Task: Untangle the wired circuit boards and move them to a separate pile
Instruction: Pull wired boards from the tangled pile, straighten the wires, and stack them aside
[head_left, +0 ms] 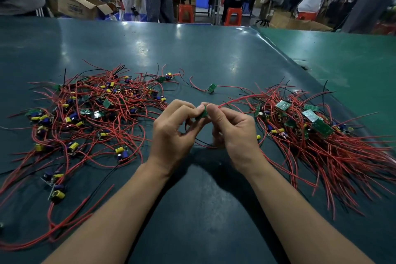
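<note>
Tangled heap (90,113) lay left, sorted pile (317,133) right. Between them, left hand (173,133) and right hand (233,128) both pinched one circuit board (202,112) above the table (214,53). Step: freeing it. Next, probably clearing its red wire (240,97), then placing it right.

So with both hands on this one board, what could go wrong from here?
The board pinched between left hand and right hand trails a red wire toward the right pile; it may snag there and drag sorted boards. A hard tug could strain the wire joint.
</note>
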Motion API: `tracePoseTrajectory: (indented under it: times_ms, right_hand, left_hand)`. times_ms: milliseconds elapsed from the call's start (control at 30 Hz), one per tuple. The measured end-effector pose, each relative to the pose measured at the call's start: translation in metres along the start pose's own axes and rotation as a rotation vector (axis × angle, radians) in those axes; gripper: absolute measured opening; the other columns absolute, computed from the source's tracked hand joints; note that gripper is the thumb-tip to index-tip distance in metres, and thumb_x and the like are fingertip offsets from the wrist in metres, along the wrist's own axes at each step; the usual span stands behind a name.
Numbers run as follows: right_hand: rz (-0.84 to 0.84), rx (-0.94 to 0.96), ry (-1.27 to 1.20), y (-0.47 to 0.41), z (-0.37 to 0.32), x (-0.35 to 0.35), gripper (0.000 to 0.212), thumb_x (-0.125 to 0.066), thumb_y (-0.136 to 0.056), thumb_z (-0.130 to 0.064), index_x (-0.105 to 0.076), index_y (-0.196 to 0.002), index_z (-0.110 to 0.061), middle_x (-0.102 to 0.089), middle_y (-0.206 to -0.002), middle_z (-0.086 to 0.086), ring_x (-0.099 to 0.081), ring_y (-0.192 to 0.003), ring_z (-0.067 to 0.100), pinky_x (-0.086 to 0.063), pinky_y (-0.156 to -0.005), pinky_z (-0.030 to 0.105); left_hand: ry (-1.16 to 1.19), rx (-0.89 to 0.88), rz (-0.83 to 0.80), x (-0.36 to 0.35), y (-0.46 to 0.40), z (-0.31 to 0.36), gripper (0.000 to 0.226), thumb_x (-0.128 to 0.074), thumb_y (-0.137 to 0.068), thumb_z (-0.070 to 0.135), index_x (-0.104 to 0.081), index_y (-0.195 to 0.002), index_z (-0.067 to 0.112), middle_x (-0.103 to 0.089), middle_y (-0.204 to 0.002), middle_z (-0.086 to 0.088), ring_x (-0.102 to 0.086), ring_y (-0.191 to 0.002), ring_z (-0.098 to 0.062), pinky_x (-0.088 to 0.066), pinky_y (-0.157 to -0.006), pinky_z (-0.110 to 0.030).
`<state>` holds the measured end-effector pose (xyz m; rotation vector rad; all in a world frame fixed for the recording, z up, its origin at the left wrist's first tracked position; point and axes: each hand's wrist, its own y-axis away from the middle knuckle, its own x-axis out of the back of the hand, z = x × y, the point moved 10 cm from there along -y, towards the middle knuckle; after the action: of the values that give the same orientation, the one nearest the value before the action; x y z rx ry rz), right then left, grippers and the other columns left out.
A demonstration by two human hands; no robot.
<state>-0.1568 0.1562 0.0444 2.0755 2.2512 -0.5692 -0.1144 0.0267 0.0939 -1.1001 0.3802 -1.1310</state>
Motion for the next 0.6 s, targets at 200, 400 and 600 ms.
tracePoseTrajectory:
  times_ms: [200,400,600]
  right_hand:
    - [0.079,0.042,0.101,-0.005,-0.001,0.011,0.024,-0.059,-0.098,-0.020,-0.077,-0.083,-0.015,-0.033,-0.046,-0.003,-0.025,-0.038,0.011,-0.023,-0.041,0.018]
    - [0.390,0.093,0.061,-0.007,-0.013,0.057,0.025,-0.058,-0.099,-0.021,-0.075,-0.082,-0.013,-0.030,-0.043,-0.005,-0.022,-0.038,0.009,-0.023,-0.041,0.018]
    - [0.518,0.142,-0.038,-0.005,-0.019,0.072,0.032,-0.054,-0.100,-0.020,-0.071,-0.074,-0.010,-0.030,-0.041,-0.006,-0.021,-0.036,0.009,-0.022,-0.039,0.017]
  left_hand:
    - [-0.055,-0.002,-0.017,-0.004,0.002,-0.001,0.011,-0.079,-0.081,0.004,-0.070,-0.082,-0.004,-0.061,-0.079,-0.012,-0.055,-0.068,-0.018,-0.047,-0.061,-0.027]
    - [-0.037,-0.018,-0.026,-0.005,0.002,-0.002,0.011,-0.078,-0.081,0.004,-0.070,-0.082,-0.003,-0.060,-0.078,-0.010,-0.053,-0.069,-0.015,-0.047,-0.063,-0.024]
    - [-0.035,-0.075,-0.035,-0.007,0.001,0.008,0.011,-0.078,-0.082,0.004,-0.070,-0.080,-0.003,-0.059,-0.076,-0.011,-0.054,-0.067,-0.019,-0.047,-0.060,-0.030]
